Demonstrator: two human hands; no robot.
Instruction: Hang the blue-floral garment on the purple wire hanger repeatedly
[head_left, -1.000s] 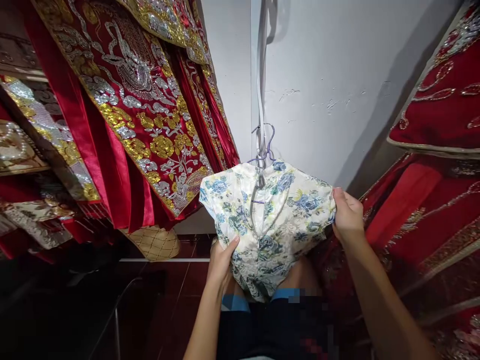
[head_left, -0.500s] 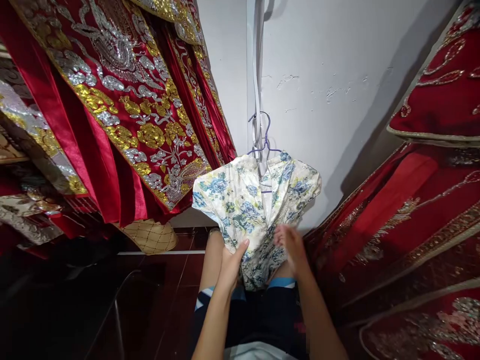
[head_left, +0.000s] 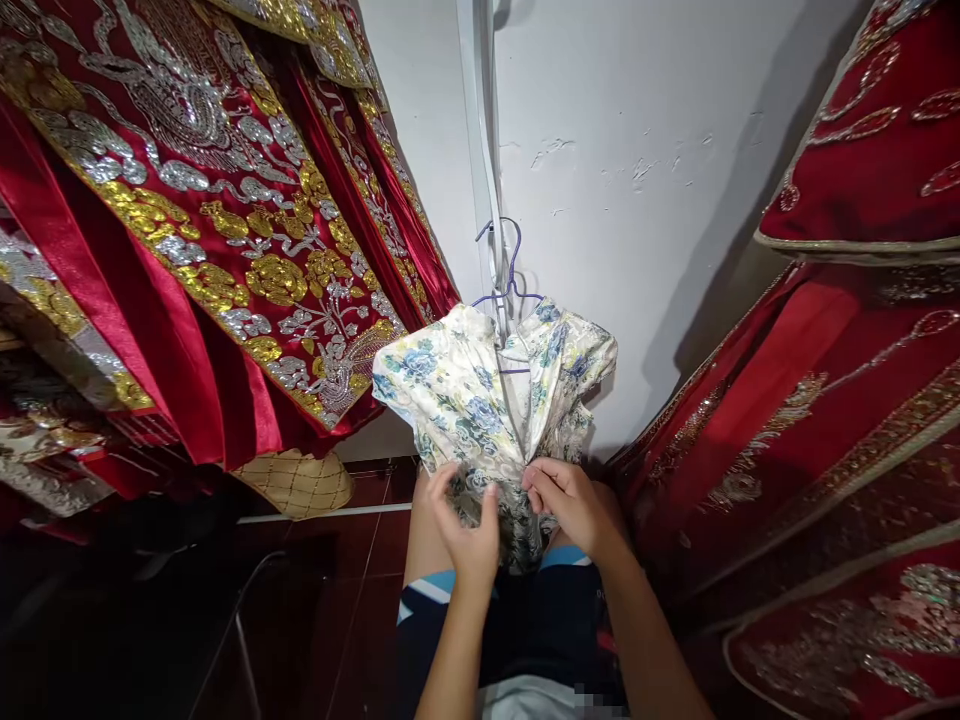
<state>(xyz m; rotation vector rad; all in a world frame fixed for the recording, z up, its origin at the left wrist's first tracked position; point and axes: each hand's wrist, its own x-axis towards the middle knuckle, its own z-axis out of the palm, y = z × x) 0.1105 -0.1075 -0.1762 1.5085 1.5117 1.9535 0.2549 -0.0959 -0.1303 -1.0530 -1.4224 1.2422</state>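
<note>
A white blouse [head_left: 457,385] with blue and yellow flowers hangs on a purple clothes hanger [head_left: 513,262] in front of the wall. Its lower part bunches up between my knees. The fingers of my right hand [head_left: 566,497] are closed on the blouse's front edge, at the bottom of the V-neck. To the left, my left hand [head_left: 469,520] is open at the lower front of the blouse, thumb and fingers apart. Whether its fingertips touch the cloth, I cannot tell.
Red robes with gold and silver sequins [head_left: 277,280] hang at the left. More red beaded garments [head_left: 772,400] stand close on the right. A pale strap [head_left: 480,130] runs down the white wall [head_left: 637,90]. Dark red tiles [head_left: 360,600] cover the floor.
My right hand has closed on the blouse's front edge. My left hand has let go of the cloth and spread its fingers. The view has shifted slightly.
</note>
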